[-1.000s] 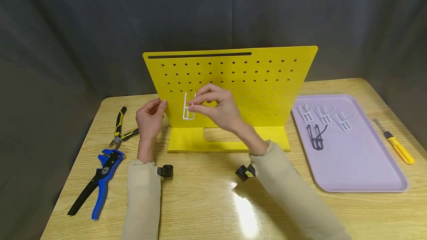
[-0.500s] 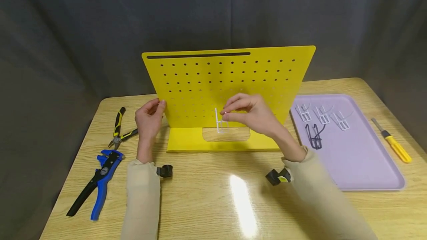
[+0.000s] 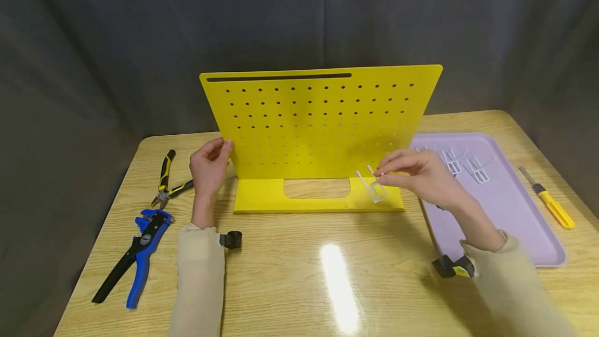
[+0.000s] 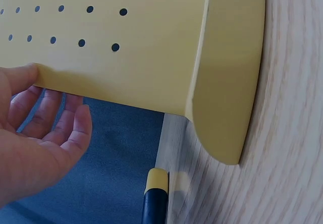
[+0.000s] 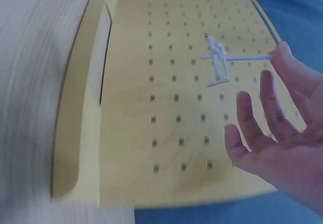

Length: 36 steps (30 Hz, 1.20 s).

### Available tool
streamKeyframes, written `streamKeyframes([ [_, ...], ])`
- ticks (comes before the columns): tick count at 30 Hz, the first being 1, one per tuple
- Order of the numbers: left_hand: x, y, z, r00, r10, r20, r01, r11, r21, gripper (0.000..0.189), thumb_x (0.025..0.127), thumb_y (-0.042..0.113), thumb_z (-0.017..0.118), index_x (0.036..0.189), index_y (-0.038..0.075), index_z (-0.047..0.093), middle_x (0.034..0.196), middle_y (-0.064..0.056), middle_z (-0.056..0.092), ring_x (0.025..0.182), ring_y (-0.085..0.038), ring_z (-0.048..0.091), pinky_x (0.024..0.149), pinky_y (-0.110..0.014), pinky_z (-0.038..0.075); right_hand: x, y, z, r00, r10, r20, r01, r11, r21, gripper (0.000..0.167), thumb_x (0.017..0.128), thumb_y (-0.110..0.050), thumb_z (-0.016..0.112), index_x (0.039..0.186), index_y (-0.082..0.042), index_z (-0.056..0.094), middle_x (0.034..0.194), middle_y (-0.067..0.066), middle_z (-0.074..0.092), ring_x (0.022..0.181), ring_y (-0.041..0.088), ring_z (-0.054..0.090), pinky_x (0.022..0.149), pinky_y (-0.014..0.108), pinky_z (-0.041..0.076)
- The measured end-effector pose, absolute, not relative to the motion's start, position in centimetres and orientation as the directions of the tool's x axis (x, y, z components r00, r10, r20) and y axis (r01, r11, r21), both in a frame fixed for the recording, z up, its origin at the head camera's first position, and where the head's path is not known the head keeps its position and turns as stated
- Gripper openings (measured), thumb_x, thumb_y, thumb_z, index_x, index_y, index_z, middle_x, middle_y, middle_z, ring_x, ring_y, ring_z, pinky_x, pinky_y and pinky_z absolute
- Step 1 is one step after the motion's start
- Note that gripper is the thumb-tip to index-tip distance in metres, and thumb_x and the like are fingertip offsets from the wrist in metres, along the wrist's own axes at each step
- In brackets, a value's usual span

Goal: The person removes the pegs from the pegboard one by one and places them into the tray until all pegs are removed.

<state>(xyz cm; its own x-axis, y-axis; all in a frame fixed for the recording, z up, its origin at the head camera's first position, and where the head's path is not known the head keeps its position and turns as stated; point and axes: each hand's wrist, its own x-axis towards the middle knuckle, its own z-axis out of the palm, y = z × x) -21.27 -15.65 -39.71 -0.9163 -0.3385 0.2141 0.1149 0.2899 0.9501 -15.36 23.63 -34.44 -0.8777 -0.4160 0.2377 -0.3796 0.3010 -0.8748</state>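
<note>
A yellow metal pegboard stands upright on its flat foot in the head view. At its left edge my left hand holds on, the thumb on the front face and the fingers behind; the left wrist view shows this grip close up. My right hand pinches the tip of a white wire pegboard hook between thumb and fingertips. The hook hangs in front of the board's lower right corner, away from the panel, its two-pronged frame pointing left. In the right wrist view the other fingers are spread loosely.
A lilac tray at right bears several white wire hooks; my right arm hides part of it. A yellow screwdriver lies beyond it. Diagonal cutters and a blue wire stripper lie at left.
My right hand has carried the white hook rightward and down, from the board's left part to its lower right corner, near the tray. The left hand stays at the edge.
</note>
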Motion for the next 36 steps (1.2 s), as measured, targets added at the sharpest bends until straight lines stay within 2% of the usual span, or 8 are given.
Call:
streamKeyframes([
  [6,-21.3,-15.8,-39.7,-0.915,-0.343,0.214,0.117,0.283,0.952,0.036,0.093,0.025,0.066,0.117,-0.001,0.068,0.106,-0.018,0.067,0.083,-0.007,0.059,0.066,-0.014,0.048,-14.0,27.2,-34.8,-0.89,-0.394,0.229,-0.37,0.333,-0.867,0.014,0.079,0.009,0.072,0.092,0.004,0.074,0.097,0.0,0.07,0.089,0.012,0.061,0.073,0.019,0.051],
  [10,-21.4,-15.8,-39.7,-0.912,-0.344,0.223,0.121,0.293,0.948,0.036,0.093,0.026,0.065,0.117,-0.001,0.068,0.106,-0.018,0.067,0.084,-0.006,0.059,0.066,-0.013,0.048,-13.2,29.2,-34.8,-0.925,-0.317,0.211,-0.315,0.322,-0.893,0.019,0.079,0.013,0.071,0.095,0.004,0.074,0.099,-0.002,0.07,0.085,0.01,0.063,0.068,0.019,0.052],
  [23,-21.3,-15.9,-39.8,-0.911,-0.349,0.219,0.124,0.276,0.953,0.035,0.093,0.024,0.065,0.117,-0.002,0.068,0.103,-0.017,0.066,0.081,-0.004,0.058,0.065,-0.014,0.048,-11.3,35.5,-34.9,-0.986,-0.11,0.127,-0.165,0.48,-0.861,0.019,0.08,0.011,0.07,0.098,0.004,0.073,0.093,-0.009,0.071,0.093,0.004,0.06,0.074,0.013,0.049],
  [30,-21.3,-15.8,-39.8,-0.912,-0.35,0.216,0.121,0.274,0.954,0.035,0.093,0.024,0.065,0.116,-0.002,0.068,0.103,-0.016,0.066,0.08,-0.003,0.058,0.065,-0.014,0.048,-10.7,38.8,-36.4,-0.999,-0.004,0.04,-0.035,0.561,-0.827,0.016,0.084,-0.001,0.072,0.1,-0.002,0.075,0.088,-0.017,0.071,0.086,-0.005,0.061,0.069,0.01,0.047],
  [36,-21.3,-15.6,-39.8,-0.917,-0.338,0.213,0.122,0.27,0.955,0.035,0.093,0.024,0.065,0.116,-0.001,0.068,0.104,-0.017,0.067,0.08,-0.003,0.059,0.064,-0.013,0.048,-10.6,40.9,-38.4,-0.997,0.068,-0.034,0.067,0.593,-0.802,0.019,0.087,-0.014,0.073,0.104,-0.006,0.075,0.088,-0.023,0.07,0.087,-0.011,0.058,0.071,0.006,0.042],
])
